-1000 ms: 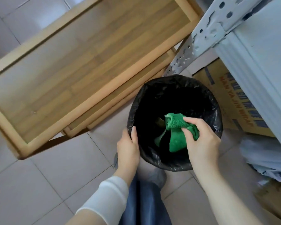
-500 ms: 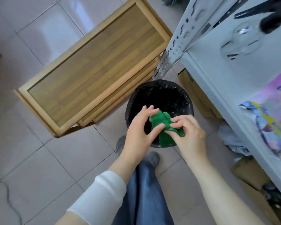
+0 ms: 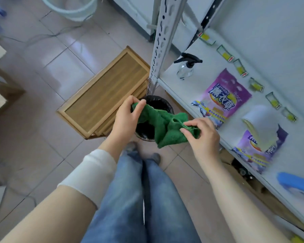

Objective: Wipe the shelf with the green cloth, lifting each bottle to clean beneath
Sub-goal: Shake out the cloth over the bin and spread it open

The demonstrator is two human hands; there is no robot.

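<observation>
One: Two hands on one cloth. Why both?

Two: To pull it open. The left hand [image 3: 125, 118] pinches one corner of the green cloth [image 3: 165, 128] with thumb and fingers. The right hand [image 3: 203, 135] pinches the other side. The cloth hangs stretched between them.

One: What is that black thing under the hands?

Two: A bin [image 3: 158, 103] with a black bag in it. The cloth is held right over it. I think that is so any dirt drops in there and makes no mess.

One: Is the cloth on the shelf?

Two: Not yet. The shelf [image 3: 202, 83] is off to the right of the right hand, and the cloth does not touch it.

One: Where is the bottle?

Two: A clear spray bottle [image 3: 183, 70] stands on the shelf, up past the right hand and well away from it. No hand holds it. Purple bags [image 3: 226, 95] lie closer to that hand.

One: So what comes next?

Two: My guess is one hand wipes and the other lifts the bottle. Careful, a tall thin bottle can tip.
</observation>
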